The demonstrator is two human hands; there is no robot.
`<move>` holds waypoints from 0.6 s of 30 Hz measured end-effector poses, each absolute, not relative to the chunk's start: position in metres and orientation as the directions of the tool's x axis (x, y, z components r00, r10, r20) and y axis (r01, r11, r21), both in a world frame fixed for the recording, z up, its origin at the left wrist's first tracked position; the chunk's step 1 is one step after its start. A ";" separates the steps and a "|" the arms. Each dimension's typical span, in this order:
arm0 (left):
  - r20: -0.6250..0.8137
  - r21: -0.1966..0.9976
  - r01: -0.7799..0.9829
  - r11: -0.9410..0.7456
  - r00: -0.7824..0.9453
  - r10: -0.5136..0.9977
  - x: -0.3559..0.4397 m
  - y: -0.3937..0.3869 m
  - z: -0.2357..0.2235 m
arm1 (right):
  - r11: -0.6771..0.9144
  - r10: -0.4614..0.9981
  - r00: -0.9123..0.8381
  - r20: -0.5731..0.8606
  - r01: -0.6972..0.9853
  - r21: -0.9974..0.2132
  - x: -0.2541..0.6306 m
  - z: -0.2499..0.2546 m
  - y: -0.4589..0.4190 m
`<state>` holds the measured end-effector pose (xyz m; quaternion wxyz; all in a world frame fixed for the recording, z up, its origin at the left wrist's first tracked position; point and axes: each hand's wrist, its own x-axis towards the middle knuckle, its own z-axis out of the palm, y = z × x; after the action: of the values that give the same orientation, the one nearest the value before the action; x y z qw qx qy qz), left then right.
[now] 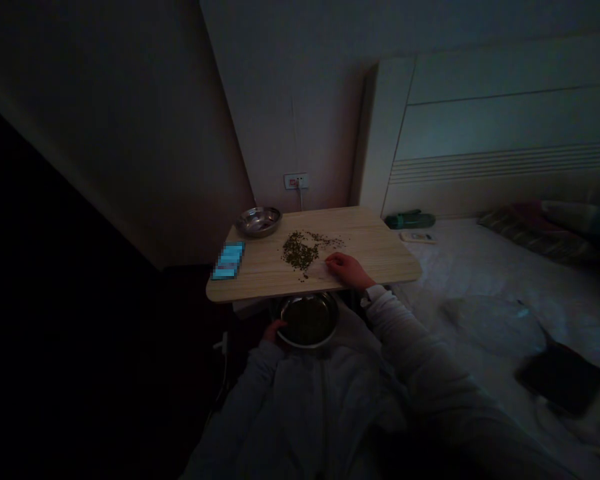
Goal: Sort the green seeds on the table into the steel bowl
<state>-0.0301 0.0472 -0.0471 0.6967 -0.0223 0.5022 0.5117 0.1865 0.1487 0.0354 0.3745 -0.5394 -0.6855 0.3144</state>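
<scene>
Small greenish beans or seeds (300, 252) lie spread in a loose heap on a light wooden table (375, 233). Just right of the heap, my right hand (349, 269) rests low over the tabletop, fingers curled together; whether anything is pinched in them is hidden. Below the table's near edge, my left hand (276, 331) grips the rim of a steel bowl (306, 345) held at my lap. Dark contents fill much of that bowl, too dim to make out clearly.
A second steel bowl (259, 223) stands at the table's back left corner, with a lit phone (229, 261) in front of it. To the right is a bed (460, 267) bearing a remote control (418, 237), a green bottle (410, 219) and a dark flat object (561, 378). A wall socket (296, 181) holds a plug.
</scene>
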 end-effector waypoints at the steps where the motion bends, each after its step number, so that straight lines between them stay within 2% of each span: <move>1: -0.725 0.480 -0.741 0.469 -0.034 0.688 -0.030 0.047 -0.045 | 0.223 0.974 -0.148 0.171 0.503 -0.835 0.186 0.036 0.148; 11: -0.732 0.480 -0.739 0.473 -0.040 0.680 -0.022 0.040 -0.027 | 0.238 0.967 -0.203 0.152 0.525 -0.817 0.187 0.039 0.146; 18: -0.735 0.474 -0.740 0.477 -0.034 0.677 -0.027 0.042 -0.038 | 0.233 0.965 -0.225 0.132 0.515 -0.825 0.186 0.041 0.144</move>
<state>-0.0273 0.0421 -0.0379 0.6942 -0.0308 0.5066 0.5104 0.1857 0.1441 0.0407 0.3385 -0.5222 -0.7085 0.3327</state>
